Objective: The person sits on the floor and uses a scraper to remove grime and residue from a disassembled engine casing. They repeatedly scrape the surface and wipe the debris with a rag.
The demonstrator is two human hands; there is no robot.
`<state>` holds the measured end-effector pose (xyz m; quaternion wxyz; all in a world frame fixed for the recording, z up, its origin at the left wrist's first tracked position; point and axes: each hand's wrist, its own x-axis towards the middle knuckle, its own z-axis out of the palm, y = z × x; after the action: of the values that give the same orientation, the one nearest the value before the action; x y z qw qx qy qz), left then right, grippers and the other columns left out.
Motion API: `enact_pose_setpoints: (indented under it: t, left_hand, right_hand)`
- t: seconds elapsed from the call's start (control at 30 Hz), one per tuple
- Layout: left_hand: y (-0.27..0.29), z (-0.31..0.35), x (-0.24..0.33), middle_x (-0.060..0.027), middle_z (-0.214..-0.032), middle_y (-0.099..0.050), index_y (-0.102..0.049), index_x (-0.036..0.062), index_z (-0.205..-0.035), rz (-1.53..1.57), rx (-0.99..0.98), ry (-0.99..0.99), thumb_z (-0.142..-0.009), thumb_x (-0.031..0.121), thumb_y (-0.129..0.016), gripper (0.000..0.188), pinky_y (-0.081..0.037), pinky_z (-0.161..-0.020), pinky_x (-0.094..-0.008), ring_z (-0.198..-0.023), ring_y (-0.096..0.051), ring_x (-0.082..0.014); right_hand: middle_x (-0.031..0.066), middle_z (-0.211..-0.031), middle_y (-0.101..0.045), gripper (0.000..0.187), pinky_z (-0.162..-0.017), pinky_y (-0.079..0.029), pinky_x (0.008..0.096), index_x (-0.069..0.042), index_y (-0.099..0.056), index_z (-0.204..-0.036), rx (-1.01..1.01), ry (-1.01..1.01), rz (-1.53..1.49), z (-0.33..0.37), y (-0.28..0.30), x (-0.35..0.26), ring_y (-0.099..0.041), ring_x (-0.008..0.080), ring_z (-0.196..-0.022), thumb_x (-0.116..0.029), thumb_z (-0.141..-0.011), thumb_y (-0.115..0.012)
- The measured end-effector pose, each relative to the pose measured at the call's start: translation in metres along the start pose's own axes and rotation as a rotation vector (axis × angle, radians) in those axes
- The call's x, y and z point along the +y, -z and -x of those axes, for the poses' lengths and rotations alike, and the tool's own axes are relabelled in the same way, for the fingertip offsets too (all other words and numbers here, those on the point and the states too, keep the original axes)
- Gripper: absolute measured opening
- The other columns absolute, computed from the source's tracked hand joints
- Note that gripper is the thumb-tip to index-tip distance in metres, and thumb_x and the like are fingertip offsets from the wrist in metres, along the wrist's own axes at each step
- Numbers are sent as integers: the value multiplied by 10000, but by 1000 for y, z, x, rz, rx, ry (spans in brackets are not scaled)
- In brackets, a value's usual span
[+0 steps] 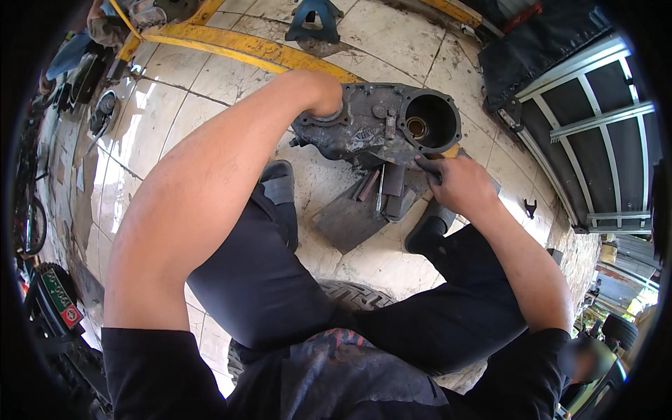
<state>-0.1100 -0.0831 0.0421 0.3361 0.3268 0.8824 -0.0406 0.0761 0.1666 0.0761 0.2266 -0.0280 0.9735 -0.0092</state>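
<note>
A grimy grey metal gear housing [360,129], stained with oil, is held up in front of my knees. Its large round bore [439,120] on the right shows a brass-coloured ring deep inside. My left hand [325,103] reaches into the opening at the housing's left end, so its fingers are hidden. At the lower right edge, my right hand [462,183] grips the housing, with dark, dirty-looking fingers against the rim. Below the housing, a screwdriver-like metal tool [380,189] and several dark flat blocks [393,180] rest on a flat dark board [348,222].
Yellow metal beams [231,47] cross the tiled floor ahead, with a blue stand [313,21] beyond. A tyre [357,294] is beneath me. A dark metal fork-shaped part [530,208] lies at right, near a black panel with metal framing [595,133]. Another person [586,360] is at lower right.
</note>
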Motion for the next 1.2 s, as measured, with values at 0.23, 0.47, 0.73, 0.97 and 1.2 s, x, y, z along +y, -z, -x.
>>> enact_pose_setpoints:
  t: [0.23, 0.47, 0.73, 0.97, 1.2]
  left_hand:
    - [0, 3, 4, -269, -1095, -711, -731, -65, -1028, 2, 40, -14, -1031, 293, -484, 435, -524, -888, -483, -1034, -679, -425]
    - [-4, -2, -5, -262, -1094, -714, -727, -62, -1039, -10, 2, -3, -1041, 307, -478, 445, -524, -895, -485, -1040, -675, -432]
    - [-4, -9, -1, -242, -1160, -711, -744, -36, -1063, 1, -5, 36, -818, 73, -538, 338, -540, -846, -467, -1043, -699, -391]
    - [-1, -5, -4, -289, -1102, -702, -718, -77, -1031, -29, -41, 7, -1046, 335, -489, 472, -514, -892, -500, -1045, -669, -445]
    - [2, -2, -1, -298, -1100, -700, -706, -89, -1055, -32, -12, 3, -1043, 340, -493, 479, -516, -900, -499, -1050, -673, -439]
  right_hand:
    - [157, -928, -738, 383, -822, -572, 467, -282, -726, -1257, -3, 60, -68, -2, 0, 11, -707, 358, -893, -240, -885, -643]
    - [145, -945, -737, 387, -812, -574, 462, -299, -733, -1245, -31, 47, -5, -2, 8, 2, -707, 347, -899, -249, -870, -654]
    - [135, -969, -741, 384, -827, -575, 445, -293, -741, -1232, -27, 100, -43, -4, 5, 10, -705, 334, -939, -246, -858, -667]
    - [116, -958, -748, 350, -822, -581, 437, -288, -755, -1205, -29, 106, -73, -11, 8, 15, -711, 324, -919, -248, -870, -659]
    - [120, -920, -746, 320, -800, -585, 443, -278, -771, -1171, -40, 127, -40, -11, 9, 14, -712, 327, -892, -256, -868, -669]
